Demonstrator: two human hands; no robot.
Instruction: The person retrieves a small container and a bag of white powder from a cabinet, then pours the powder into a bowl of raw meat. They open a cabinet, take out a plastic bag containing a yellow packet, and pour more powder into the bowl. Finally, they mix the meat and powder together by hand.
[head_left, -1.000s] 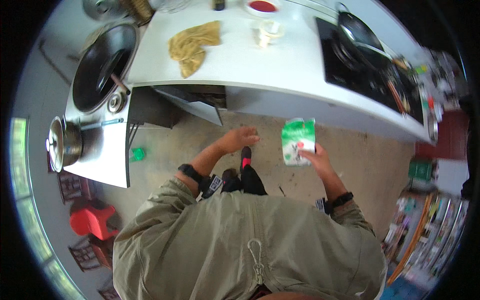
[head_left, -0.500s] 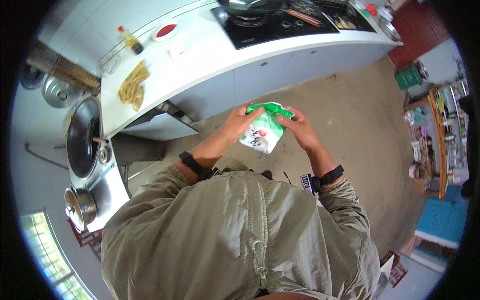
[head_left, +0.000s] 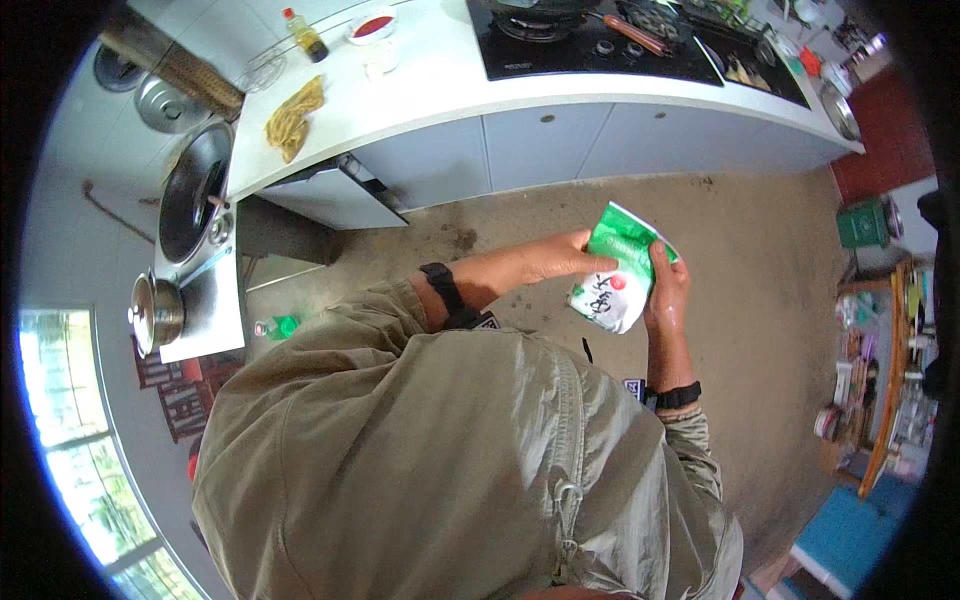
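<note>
Over the floor in front of me, I hold a soft green-and-white packet (head_left: 622,268) with dark markings and a red spot. My left hand (head_left: 565,258) grips its left side, thumb across the front and fingers behind. On the opposite edge, my right hand (head_left: 667,285) is closed round the packet, its thumb lying near the top. The packet's green top stands up, tilted a little; whether it is torn open I cannot tell. The fingers behind the packet are hidden.
The white counter (head_left: 420,100) carries a yellowish cloth (head_left: 294,118), a bottle (head_left: 305,36), a bowl of red stuff (head_left: 372,26) and a black stove (head_left: 590,45). At left are a wok (head_left: 192,190) and a lidded pot (head_left: 157,312). A cabinet door (head_left: 350,200) stands ajar.
My view has turned, and the packet and both hands sit farther right in it. The packet's green top, folded over before, now stands up. My right hand has shifted down its side.
</note>
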